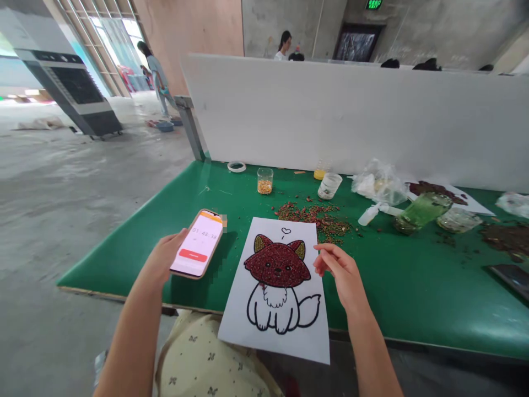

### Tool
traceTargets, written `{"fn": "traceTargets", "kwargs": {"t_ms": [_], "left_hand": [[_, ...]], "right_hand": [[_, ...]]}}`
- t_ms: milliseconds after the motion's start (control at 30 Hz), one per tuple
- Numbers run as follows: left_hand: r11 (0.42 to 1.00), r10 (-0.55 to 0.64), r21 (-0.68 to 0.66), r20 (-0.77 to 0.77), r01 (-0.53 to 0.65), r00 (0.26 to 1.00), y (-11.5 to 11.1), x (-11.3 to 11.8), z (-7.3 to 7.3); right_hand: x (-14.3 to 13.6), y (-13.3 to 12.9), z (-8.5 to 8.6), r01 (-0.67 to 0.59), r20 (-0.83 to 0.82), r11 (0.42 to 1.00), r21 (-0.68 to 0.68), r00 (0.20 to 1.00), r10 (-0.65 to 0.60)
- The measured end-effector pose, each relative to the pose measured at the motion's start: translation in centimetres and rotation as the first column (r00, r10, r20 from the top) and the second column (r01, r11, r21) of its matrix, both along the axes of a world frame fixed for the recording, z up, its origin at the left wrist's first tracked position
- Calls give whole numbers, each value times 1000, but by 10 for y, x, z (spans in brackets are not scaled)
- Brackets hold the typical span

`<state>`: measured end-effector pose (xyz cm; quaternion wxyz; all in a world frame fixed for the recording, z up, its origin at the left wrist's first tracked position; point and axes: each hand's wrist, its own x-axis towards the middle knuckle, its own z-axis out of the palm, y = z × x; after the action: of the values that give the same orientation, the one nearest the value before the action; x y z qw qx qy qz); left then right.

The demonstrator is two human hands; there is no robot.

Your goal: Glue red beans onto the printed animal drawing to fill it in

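My left hand is closed around a phone and holds it tilted above the table, its screen lit with a timer. Before me lies a white sheet with a fox outline, its near end reaching past the table edge. Dark red bits fill the fox's head and greenish ones its inner ears; body and tail are plain white. My right hand hovers at the sheet's right edge with curled fingers, thumb and fingertips close together; anything between them is too small to make out. Mixed red and green beans are scattered beyond the sheet.
On the green table stand a beaker of corn kernels, a tilted glass jar, a tipped green jar, a small white bottle and plastic bags. A white partition runs behind. Another phone lies right.
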<state>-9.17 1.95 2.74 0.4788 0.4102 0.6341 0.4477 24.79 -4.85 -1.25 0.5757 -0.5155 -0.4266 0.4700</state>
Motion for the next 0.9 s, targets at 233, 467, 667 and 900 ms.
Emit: {"fn": "traceTargets", "kwargs": {"t_ms": [233,467,667,900], "left_hand": [[979,-196,-85,-638,185,745,24,-10,0],[981,-168,-123,-928,151,334,37,0,-18],[983,-139,-100,-955,157,263,29,21,-19],[987,-98,-64,-966,145,238,29,21,-19]], "right_hand": [[-2,-1,0,10,50,1000,2,999,-10],[2,1,-8,26,90,1000,12,996,-27],[1,2,-8,19,130,1000,13,991,-21],[-2,1,-6,33,148,999,17,988,-35]]}}
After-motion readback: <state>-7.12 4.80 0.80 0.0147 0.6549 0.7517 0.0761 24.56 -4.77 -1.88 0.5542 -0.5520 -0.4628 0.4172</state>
